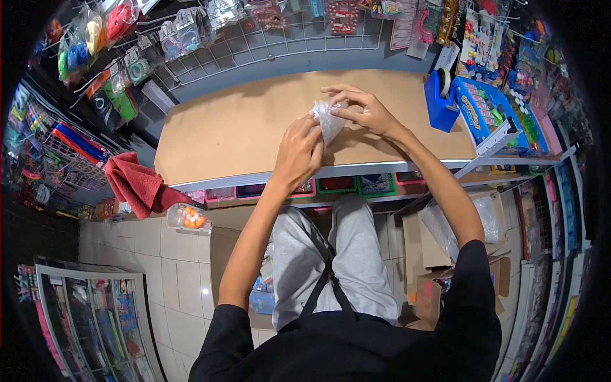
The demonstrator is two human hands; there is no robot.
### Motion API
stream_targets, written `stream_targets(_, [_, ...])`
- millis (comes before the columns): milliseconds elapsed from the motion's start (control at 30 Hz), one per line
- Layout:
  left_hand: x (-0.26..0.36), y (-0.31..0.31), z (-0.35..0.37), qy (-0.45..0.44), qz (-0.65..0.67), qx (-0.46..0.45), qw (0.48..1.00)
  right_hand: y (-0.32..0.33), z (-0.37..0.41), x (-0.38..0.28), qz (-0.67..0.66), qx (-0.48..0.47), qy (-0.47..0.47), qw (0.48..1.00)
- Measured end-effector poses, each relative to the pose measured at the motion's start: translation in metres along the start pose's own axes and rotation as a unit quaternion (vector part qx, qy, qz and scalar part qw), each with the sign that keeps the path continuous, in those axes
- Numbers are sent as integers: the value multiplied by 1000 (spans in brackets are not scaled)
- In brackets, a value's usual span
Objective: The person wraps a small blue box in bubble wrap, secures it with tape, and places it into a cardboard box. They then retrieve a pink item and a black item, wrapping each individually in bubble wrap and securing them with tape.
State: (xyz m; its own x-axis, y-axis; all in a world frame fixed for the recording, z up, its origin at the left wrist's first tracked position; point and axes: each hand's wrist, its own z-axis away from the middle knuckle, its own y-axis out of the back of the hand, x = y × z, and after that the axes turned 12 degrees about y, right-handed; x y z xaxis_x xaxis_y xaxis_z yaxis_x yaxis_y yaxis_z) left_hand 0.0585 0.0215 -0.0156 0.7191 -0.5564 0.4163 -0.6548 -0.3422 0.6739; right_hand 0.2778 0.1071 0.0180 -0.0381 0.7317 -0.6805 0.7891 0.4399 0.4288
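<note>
A crinkled piece of clear bubble wrap is held between both hands above the wooden tabletop, close to its front edge. My left hand is closed around the lower left side of the wrap. On the other side, my right hand pinches the wrap's upper right part with thumb and forefinger, while its other fingers are bent and partly raised. Whatever the wrap may contain cannot be made out.
A blue tape dispenser stands at the table's right end beside a blue box of small packets. A red cloth hangs at the left. Cardboard boxes lie on the floor at right.
</note>
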Motion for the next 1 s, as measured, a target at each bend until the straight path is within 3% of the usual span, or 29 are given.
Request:
stream_targets(33, [1,2,0,3,13,-5,1000,-1,-2,3,-17,-2,13,1000])
stream_targets(133, [10,7,2,24,34,-1,999,0,-7,4,-48,-59,-65,995])
stream_targets(433, [1,-8,2,58,56,55,995,-19,-22,3,-66,-37,-43,996])
stream_targets(533, [3,-6,2,141,83,2,987,-23,-23,11,-87,-31,-30,995])
stream_targets(633, [-2,-10,3,124,75,32,989,-23,-21,14,-179,11,-91,980])
stream_targets(733, [-3,-12,5,109,77,55,990,-12,-18,5,-209,-17,-160,965])
stream_targets(833, [-7,-12,5,117,99,41,987,-11,-19,-2,-220,11,-113,969])
stream_targets(933, [-7,-12,6,112,92,52,988,-5,-27,3,-198,-51,-138,969])
stream_targets(1000, [-4,-5,3,146,117,10,982,-5,-33,14,-195,-55,-150,968])
